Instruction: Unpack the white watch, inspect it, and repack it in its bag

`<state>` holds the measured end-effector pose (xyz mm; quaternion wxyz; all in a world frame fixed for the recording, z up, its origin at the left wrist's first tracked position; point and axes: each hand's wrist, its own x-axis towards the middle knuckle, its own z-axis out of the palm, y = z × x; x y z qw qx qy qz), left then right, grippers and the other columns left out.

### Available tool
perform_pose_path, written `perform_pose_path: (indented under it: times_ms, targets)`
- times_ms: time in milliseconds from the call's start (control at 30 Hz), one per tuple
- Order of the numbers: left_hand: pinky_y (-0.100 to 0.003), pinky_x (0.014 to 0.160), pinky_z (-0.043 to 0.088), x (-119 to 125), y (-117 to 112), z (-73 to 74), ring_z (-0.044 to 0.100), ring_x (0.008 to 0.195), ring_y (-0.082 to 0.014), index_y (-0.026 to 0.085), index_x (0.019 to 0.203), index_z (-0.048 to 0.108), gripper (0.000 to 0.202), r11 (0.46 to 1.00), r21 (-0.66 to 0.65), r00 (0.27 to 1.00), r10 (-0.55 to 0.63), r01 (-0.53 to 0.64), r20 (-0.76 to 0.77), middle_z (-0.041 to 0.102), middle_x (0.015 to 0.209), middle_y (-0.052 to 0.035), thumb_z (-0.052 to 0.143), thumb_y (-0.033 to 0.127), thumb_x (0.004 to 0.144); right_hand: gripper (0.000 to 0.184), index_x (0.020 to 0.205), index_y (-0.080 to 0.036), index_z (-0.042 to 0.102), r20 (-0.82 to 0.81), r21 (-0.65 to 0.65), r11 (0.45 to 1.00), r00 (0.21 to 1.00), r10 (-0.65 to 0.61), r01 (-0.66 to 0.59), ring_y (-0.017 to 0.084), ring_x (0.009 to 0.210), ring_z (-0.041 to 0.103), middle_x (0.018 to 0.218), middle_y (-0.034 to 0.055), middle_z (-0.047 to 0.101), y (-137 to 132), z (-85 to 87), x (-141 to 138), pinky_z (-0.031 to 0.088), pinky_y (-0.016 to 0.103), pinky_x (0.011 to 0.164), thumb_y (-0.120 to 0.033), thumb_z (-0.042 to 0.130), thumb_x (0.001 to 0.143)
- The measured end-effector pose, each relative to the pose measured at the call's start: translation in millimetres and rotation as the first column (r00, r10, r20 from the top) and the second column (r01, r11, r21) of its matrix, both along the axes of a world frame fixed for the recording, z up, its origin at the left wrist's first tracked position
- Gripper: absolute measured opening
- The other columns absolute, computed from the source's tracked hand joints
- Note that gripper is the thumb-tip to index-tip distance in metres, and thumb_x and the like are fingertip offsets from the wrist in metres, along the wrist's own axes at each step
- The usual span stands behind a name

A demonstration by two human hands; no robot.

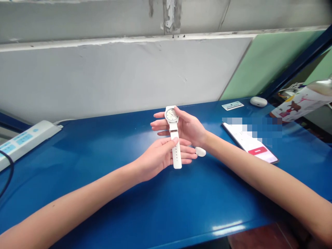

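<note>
A white wristwatch [171, 114] with a round dial is held lengthwise between both hands above the blue table. My right hand [190, 128] supports the watch from behind, its thumb at the edge of the case and its fingers reaching out to the left. Lower down, my left hand [158, 155] pinches the white strap, thumb on top and fingers underneath. The strap's holed end hangs past the left fingers. A small white oval object [200, 151] is by the left fingertips; whether they touch it I cannot tell.
On the blue table [116, 214], a white power strip [31, 138] lies at the left. To the right are a phone [250, 141], a card [232, 105], a white earbud case [258, 101] and a tilted bottle [301, 102]. A wall [116, 76] stands behind.
</note>
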<state>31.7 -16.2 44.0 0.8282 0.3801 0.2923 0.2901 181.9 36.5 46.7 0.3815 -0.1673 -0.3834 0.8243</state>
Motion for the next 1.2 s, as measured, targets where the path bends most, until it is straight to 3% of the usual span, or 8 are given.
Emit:
perform_pose_path:
  times_ms: [333, 533, 700, 833, 1000, 1100, 1200]
  targets:
    - [-0.040, 0.086, 0.058, 0.7, -0.3, -1.4, 0.075, 0.093, -0.0286, 0.004, 0.101, 0.069, 0.030, 0.999, -0.034, 0.999, 0.024, -0.025, -0.023, 0.076, 0.100, -0.0208, 0.051, 0.028, 0.102, 0.062, 0.114, -0.012, 0.070, -0.040, -0.048, 0.998, 0.999, 0.029, -0.031, 0.022, 0.106, 0.069, 0.109, 0.0116, 0.076, -1.2, 3.8, 1.5, 0.045, 0.039, 0.105, -0.044, 0.018, 0.104]
    - [-0.039, 0.086, 0.058, -0.9, 3.0, -3.0, 0.075, 0.092, -0.0276, 0.004, 0.102, 0.069, 0.028, 0.999, -0.036, 0.999, 0.020, -0.019, 0.031, 0.076, 0.098, -0.0198, 0.050, 0.024, 0.102, 0.060, 0.112, -0.009, 0.069, -0.050, -0.098, 0.995, 0.999, 0.000, -0.005, 0.022, 0.099, 0.072, 0.089, 0.0103, 0.078, 1.4, 3.6, 3.5, 0.045, 0.038, 0.104, -0.039, 0.018, 0.103]
    - [-0.037, 0.084, 0.059, -0.3, 3.6, -1.4, 0.076, 0.090, -0.0262, 0.004, 0.100, 0.069, 0.030, 0.997, -0.070, 0.999, 0.029, -0.028, 0.017, 0.076, 0.096, -0.0193, 0.045, 0.022, 0.104, 0.058, 0.113, -0.007, 0.067, -0.021, -0.167, 0.985, 0.999, -0.036, 0.032, 0.022, 0.091, 0.072, 0.089, 0.0117, 0.078, 3.7, 4.8, 3.4, 0.050, 0.036, 0.096, -0.036, 0.019, 0.102]
    - [-0.035, 0.079, 0.059, -0.4, 1.7, 0.4, 0.075, 0.083, -0.0234, 0.005, 0.098, 0.067, 0.030, 0.996, -0.079, 0.999, 0.042, -0.043, -0.021, 0.076, 0.090, -0.0169, 0.044, 0.023, 0.104, 0.054, 0.113, -0.004, 0.066, -0.028, -0.196, 0.979, 0.998, -0.062, 0.055, 0.020, 0.076, 0.070, 0.082, 0.0112, 0.075, 5.1, 7.9, 3.7, 0.055, 0.033, 0.082, -0.030, 0.021, 0.099]
    - [-0.032, 0.078, 0.058, -1.2, -0.1, 1.5, 0.073, 0.081, -0.0194, 0.010, 0.100, 0.066, 0.017, 0.997, -0.005, 0.994, 0.078, -0.079, -0.076, 0.074, 0.087, -0.0094, 0.061, 0.025, 0.098, 0.042, 0.108, -0.010, 0.069, -0.028, -0.194, 0.976, 0.994, -0.107, 0.099, 0.014, 0.066, 0.064, 0.071, 0.0029, 0.067, 6.2, 7.2, 4.9, 0.055, 0.027, 0.072, -0.040, 0.042, 0.100]
    - [-0.030, 0.079, 0.056, -0.4, -0.7, 2.2, 0.072, 0.080, -0.0173, 0.010, 0.102, 0.066, 0.014, 0.997, 0.007, 0.991, 0.078, -0.078, -0.113, 0.073, 0.089, -0.0079, 0.066, 0.021, 0.094, 0.027, 0.094, -0.015, 0.071, 0.022, -0.134, 0.966, 0.975, -0.223, 0.224, 0.011, 0.065, 0.062, 0.065, -0.0024, 0.062, 7.5, 2.6, 4.4, 0.054, 0.023, 0.072, -0.041, 0.063, 0.092]
    - [-0.033, 0.080, 0.056, 0.2, -1.3, 1.1, 0.073, 0.081, -0.0198, 0.009, 0.106, 0.065, 0.020, 0.999, -0.010, 0.997, 0.046, -0.047, -0.057, 0.074, 0.091, -0.0105, 0.066, 0.026, 0.094, 0.025, 0.079, -0.018, 0.070, 0.074, -0.060, 0.950, 0.951, -0.300, 0.305, 0.011, 0.069, 0.064, 0.065, -0.0028, 0.062, 8.1, -2.0, 3.4, 0.055, 0.024, 0.075, -0.042, 0.076, 0.083]
